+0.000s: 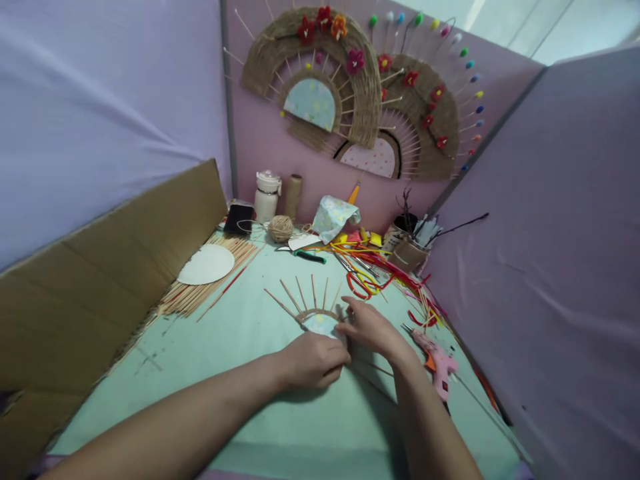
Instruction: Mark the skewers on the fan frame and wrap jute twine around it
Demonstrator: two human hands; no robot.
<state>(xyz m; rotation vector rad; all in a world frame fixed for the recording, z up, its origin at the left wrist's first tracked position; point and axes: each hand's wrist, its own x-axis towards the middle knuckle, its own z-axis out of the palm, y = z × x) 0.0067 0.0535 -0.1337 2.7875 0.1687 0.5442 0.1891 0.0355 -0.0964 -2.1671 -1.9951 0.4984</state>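
A small half-round piece (320, 324) with a pale patterned centre and a twine rim lies on the green table. Several thin sticks (301, 293) fan out from its far edge. My left hand (316, 360) is closed at the near edge of the piece, its fingers curled; what they grip is hidden. At the right end of the rim is my right hand (367, 325), its index finger stretched out and its thumb side touching the piece. Its other fingers are partly hidden.
A pink glue gun (440, 368) lies right of my right arm. Scissors (359, 285) and coloured pipe cleaners are behind it. Sticks (200, 297) under a white oval (207, 265) lie at left, beside a cardboard wall (115, 267). A twine ball (281, 229) stands at the back.
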